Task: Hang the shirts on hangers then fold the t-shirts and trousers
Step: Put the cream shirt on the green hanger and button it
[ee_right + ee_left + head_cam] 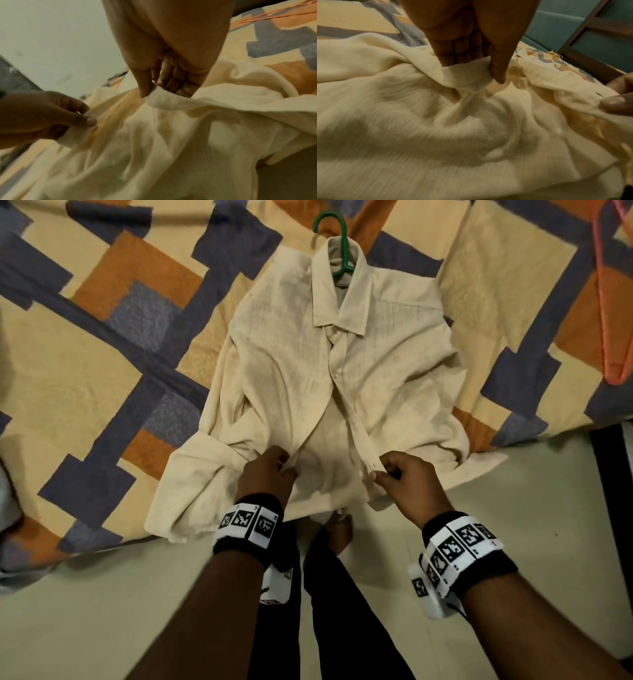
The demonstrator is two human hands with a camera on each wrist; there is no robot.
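A cream button-up shirt point(308, 371) lies face up on the bed with a green hanger point(337, 241) through its collar. Its upper buttons are closed and the lower front hangs apart. My left hand point(274, 467) pinches the left front edge near the hem point(467, 75). My right hand point(394, 470) pinches the right front edge, the one with buttonholes point(157, 97). Both hands are close together at the bed's near edge, with the shirt point(436, 135) spreading below them in the wrist views point(171, 148).
The bed has a patchwork sheet point(102, 337) in orange, cream and grey-blue. A pink-orange hanger point(609, 320) lies at the right on the sheet. Pale floor point(102, 611) lies below, with my dark-trousered legs and a bare foot point(337, 529).
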